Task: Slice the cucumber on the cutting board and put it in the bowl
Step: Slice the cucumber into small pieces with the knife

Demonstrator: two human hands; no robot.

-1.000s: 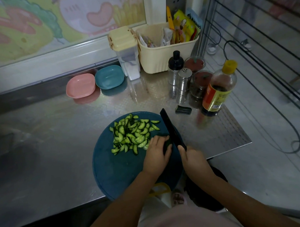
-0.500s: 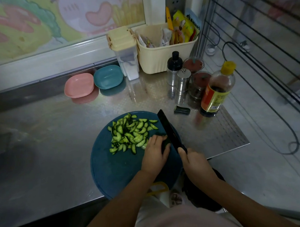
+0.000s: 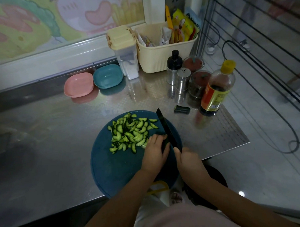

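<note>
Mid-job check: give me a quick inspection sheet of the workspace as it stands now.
Surface: reflective steel counter; round blue cutting board overhangs its near edge.
Job's things: cucumber slices piled on the board; uncut cucumber end beside the knife; pink bowl and teal bowl at the back, no cucumber in them.
Clutter: cream basket of packets, seasoning box, shaker, jars, sauce bottle, small dark cap.
Hands: left hand holds the uncut cucumber end with curled fingers; right hand grips the knife.
Cables: black cable looped on the floor, right.
Surroundings: wire rack right; cartoon panel behind.
</note>
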